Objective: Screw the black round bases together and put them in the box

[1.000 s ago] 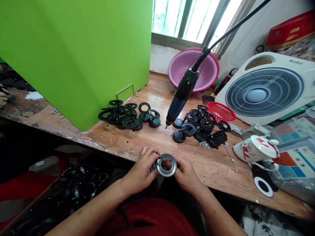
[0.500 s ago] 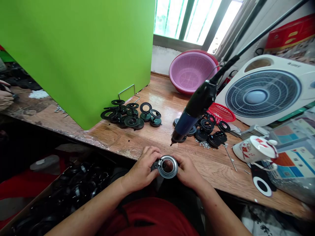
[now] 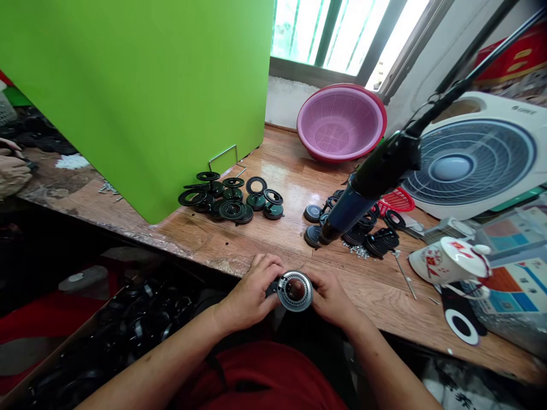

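Note:
Between my two hands, at the table's front edge, is a round black-and-grey ring part [image 3: 295,291] with a toothed inner rim. My left hand [image 3: 254,286] is closed on its left side, where a dark piece sticks out. My right hand [image 3: 329,293] grips the right side of the ring, fingers bent behind it. Above and to the right hangs an electric screwdriver [image 3: 367,185] with a black and blue body, apart from both hands. Beyond my hands stands a group of black round parts with rings [image 3: 233,209]; a second such group [image 3: 354,233] lies behind the screwdriver's tip.
A green board [image 3: 171,102] rises at the left. Pink basins [image 3: 337,122], a box fan [image 3: 459,162], a red basket [image 3: 397,200] and a lidded mug [image 3: 448,262] stand on the right. Small screws [image 3: 358,250] lie nearby. Another person's hand [image 3: 12,168] shows far left. Black parts [image 3: 123,330] fill a box below.
The screwdriver has swung to the right and tilted further. The whole view has shifted slightly. My hands keep the ring part in nearly the same pose.

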`<state>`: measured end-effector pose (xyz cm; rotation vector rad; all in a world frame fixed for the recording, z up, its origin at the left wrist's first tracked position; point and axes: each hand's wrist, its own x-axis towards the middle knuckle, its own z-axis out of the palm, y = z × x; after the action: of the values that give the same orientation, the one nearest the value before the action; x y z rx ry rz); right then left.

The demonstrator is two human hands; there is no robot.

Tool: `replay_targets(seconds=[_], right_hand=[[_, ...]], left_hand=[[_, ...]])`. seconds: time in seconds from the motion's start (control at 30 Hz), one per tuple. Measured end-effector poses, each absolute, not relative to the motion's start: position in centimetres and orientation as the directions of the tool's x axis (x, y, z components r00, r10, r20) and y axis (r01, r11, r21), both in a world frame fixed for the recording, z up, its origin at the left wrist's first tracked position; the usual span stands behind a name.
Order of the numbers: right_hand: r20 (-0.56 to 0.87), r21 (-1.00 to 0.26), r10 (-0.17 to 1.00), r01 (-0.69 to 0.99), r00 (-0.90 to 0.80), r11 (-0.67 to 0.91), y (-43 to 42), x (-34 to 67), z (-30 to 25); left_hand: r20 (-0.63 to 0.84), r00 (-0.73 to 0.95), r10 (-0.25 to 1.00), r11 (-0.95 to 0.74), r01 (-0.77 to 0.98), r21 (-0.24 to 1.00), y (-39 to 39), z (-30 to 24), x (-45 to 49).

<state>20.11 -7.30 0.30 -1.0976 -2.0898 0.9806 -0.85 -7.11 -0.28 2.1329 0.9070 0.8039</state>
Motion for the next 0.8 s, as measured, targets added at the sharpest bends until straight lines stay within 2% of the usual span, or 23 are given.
replay_targets(seconds=[0.17, 0.3, 0.47, 0.6, 0.8], right_hand=[[0.101, -0.841, 0.834, 0.401, -0.542, 0.363, -7.0, 20.3, 0.5], [0.132, -0.832, 0.845, 0.405, -0.519, 0.378, -6.9, 20.4, 0.5], [0.093, -0.841, 0.815, 0.393, -0.572, 0.372, -6.7, 20.7, 0.4], [0.131, -0.850, 0.809, 0.355, -0.573, 0.390, -6.5, 20.9, 0.2], [0.091, -0.867, 0.807, 0.352, -0.583, 0.352, -6.2, 20.5, 0.3]], left_hand=[[0.254, 0.578, 0.776, -0.528, 0.374, 0.762, -7.0, -0.1, -0.9], [0.234, 0.594, 0.770, -0.525, 0.381, 0.761, -6.9, 0.1, -0.9], [0.235, 0.602, 0.763, -0.528, 0.372, 0.763, -6.8, 0.1, -1.0], [0.227, 0.605, 0.763, -0.527, 0.380, 0.760, -6.8, 0.0, -0.9], [0.233, 0.603, 0.763, -0.533, 0.384, 0.754, -6.8, -0.2, -0.9]])
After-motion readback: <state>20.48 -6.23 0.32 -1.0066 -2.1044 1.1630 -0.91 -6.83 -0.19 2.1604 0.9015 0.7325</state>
